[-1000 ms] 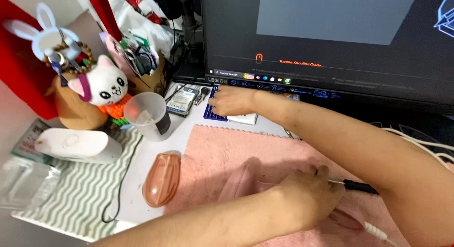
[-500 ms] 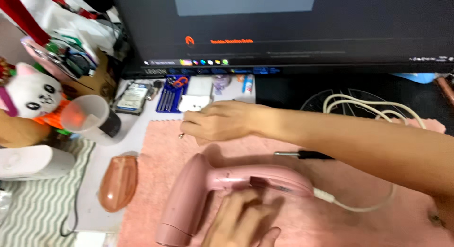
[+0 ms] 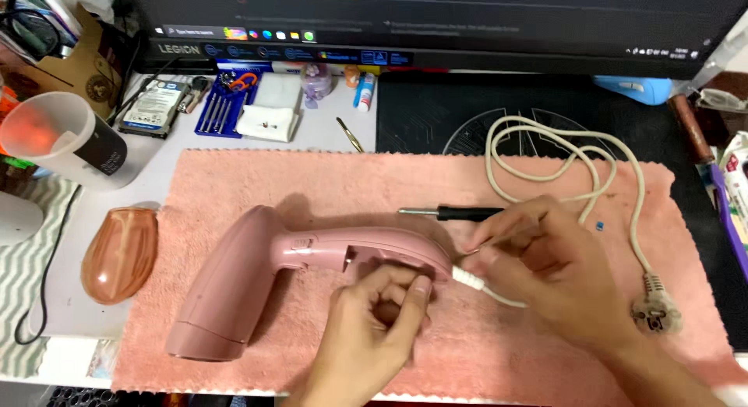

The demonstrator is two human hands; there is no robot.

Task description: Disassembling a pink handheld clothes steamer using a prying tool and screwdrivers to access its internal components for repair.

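Hands first: the left hand (image 3: 374, 329) comes up from the near edge with its fingers curled closed around the underside of the pink handle, thumb tip pressed against the handle's end. Just to its right, the right hand (image 3: 545, 271) is pinched closed on something thin at the end of the handle, where the white cord leaves it; what exactly it pinches is too small to tell. The thing both hands work on is a pink hair dryer (image 3: 265, 274), lying on its side on a pink towel (image 3: 436, 181) in the middle of the desk, with its wide nozzle pointing near and left. Its white cord (image 3: 561, 158) loops away to the right and far side, then runs back to a plug (image 3: 654, 313) resting on the towel near the right edge. A little farther than the handle, a black-handled screwdriver (image 3: 452, 213) lies flat on the towel, partly behind the right hand's fingers. Left of the towel sits a translucent orange cover (image 3: 121, 253). Farther left stands a clear cup (image 3: 54, 134). Beyond the towel lie a blue tool case (image 3: 222, 107) and a white cloth (image 3: 273, 115), and behind them a dark monitor (image 3: 436, 25).
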